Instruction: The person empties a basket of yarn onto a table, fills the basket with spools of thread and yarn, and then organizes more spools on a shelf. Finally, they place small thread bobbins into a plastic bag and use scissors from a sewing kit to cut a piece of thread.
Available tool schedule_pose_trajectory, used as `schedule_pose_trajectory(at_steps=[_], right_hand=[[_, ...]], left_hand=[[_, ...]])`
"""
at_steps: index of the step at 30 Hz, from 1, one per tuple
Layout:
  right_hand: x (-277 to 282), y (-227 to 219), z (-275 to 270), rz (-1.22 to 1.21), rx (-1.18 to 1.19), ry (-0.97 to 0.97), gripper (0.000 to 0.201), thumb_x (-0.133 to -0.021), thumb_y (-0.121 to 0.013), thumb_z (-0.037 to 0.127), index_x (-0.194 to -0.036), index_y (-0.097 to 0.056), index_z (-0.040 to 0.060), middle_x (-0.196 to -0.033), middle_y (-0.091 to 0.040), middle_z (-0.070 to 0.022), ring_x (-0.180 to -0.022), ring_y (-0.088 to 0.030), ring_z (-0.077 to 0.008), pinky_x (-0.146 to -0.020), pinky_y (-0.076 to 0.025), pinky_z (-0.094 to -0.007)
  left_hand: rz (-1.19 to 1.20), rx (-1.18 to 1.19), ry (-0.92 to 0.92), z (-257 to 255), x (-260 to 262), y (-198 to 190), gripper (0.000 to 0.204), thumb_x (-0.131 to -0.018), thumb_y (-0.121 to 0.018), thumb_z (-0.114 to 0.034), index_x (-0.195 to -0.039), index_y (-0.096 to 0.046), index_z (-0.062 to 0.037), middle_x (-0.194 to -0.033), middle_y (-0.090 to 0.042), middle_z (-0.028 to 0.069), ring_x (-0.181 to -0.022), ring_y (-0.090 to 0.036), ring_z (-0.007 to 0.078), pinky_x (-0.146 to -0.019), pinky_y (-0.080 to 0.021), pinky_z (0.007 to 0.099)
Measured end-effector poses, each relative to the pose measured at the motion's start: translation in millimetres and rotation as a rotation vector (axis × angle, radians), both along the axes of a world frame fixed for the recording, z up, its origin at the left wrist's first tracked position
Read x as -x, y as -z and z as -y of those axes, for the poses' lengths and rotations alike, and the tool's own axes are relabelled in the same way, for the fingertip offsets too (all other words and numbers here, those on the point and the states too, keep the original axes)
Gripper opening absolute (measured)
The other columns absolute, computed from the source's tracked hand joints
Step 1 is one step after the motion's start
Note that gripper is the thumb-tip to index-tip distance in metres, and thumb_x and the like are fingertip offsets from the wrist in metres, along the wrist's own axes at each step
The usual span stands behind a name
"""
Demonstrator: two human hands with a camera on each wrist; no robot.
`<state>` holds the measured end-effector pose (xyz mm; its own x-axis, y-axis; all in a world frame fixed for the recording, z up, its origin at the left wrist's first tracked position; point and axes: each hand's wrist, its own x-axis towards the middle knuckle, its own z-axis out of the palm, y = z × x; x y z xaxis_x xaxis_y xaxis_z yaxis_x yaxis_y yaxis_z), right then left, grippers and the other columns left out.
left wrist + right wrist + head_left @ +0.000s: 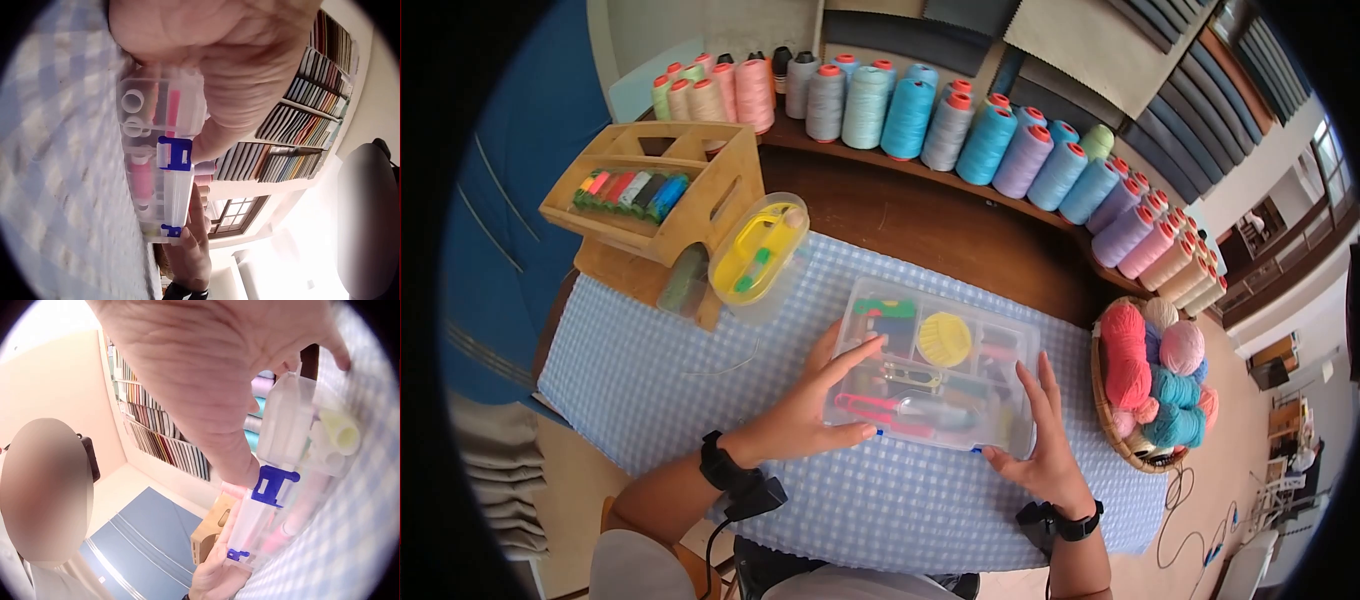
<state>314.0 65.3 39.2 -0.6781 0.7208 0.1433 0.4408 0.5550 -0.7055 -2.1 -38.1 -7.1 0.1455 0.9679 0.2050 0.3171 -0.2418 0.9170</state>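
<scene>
A clear plastic compartment box (920,432) lies flat on the checked cloth. Through its lid show a yellow fluted disc (943,340), a pink-handled tool (868,405) and small green items. My left hand (800,405) rests at the left side, its index finger reaching over the lid and its thumb by a blue latch (175,154) on the front edge. At the right side, my right hand (1045,445) has its fingers spread, with the thumb touching the other blue latch (272,485). White spools (132,101) and pink ones show through the front wall.
Behind left stand a wooden organizer (690,215) and an oval container (760,250) with a yellow insert. Thread cones (907,120) line the curved shelf at the back. A wicker basket (1100,400) of yarn balls sits right. Blue-white checked cloth (650,370) covers the table.
</scene>
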Motion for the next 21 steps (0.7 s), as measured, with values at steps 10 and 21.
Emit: schedule_pose_trajectory(at_steps=[10,21], right_hand=[[2.2,-0.5,-4.7,-0.006,0.059,-0.028,0.113,-0.063,-0.09,0.005,-0.159,-0.03,0.0119,-0.167,-0.001,-0.0262,-0.155,-0.009,-0.0441,-0.12,-0.028,-0.0487],[-15.4,0.5,-15.1,0.041,0.066,-0.012,0.117,-0.059,-0.095,0.008,-0.158,-0.033,0.0143,-0.164,-0.02,-0.0249,-0.152,-0.023,-0.0421,-0.119,-0.032,-0.0452]], left_hand=[[-0.07,0.051,-0.036,-0.2,-2.4,-6.6,0.099,-0.076,-0.073,-0.003,-0.16,-0.022,-0.0093,-0.166,-0.004,0.0215,-0.155,-0.003,0.0404,-0.124,-0.017,0.0518],[0.107,0.01,-0.036,2.6,8.9,-5.4,0.101,-0.075,-0.075,0.0,-0.161,-0.023,-0.0118,-0.166,-0.009,0.0192,-0.154,-0.016,0.0341,-0.118,-0.034,0.0462]])
